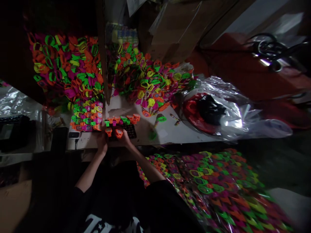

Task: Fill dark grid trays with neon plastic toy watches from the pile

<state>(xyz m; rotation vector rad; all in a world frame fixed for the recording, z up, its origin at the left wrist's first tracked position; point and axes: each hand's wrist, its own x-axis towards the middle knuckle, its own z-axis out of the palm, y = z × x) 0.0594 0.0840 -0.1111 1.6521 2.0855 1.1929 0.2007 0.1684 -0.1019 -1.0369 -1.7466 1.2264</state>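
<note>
A dark tray with a grid of small slots [131,131] lies at the front edge of the white table. Along its far side stands a row of orange, green and pink toy watches [122,120]. Two orange toy watches sit closer to me. My right hand [124,139] has its fingers closed on the right one, an orange toy watch [119,133]. Beside the left one, another orange toy watch [108,132], is my left hand [102,142], at the tray's left end; its fingers are in shadow and hard to make out.
Left of the tray are stacked rows of toy watches [86,115]. Behind, a wooden divider [104,58] separates two heaps of loose bright watches [70,64]. A clear plastic bag [233,110] with red and black contents lies right. Bagged watches [209,174] spread below the table edge.
</note>
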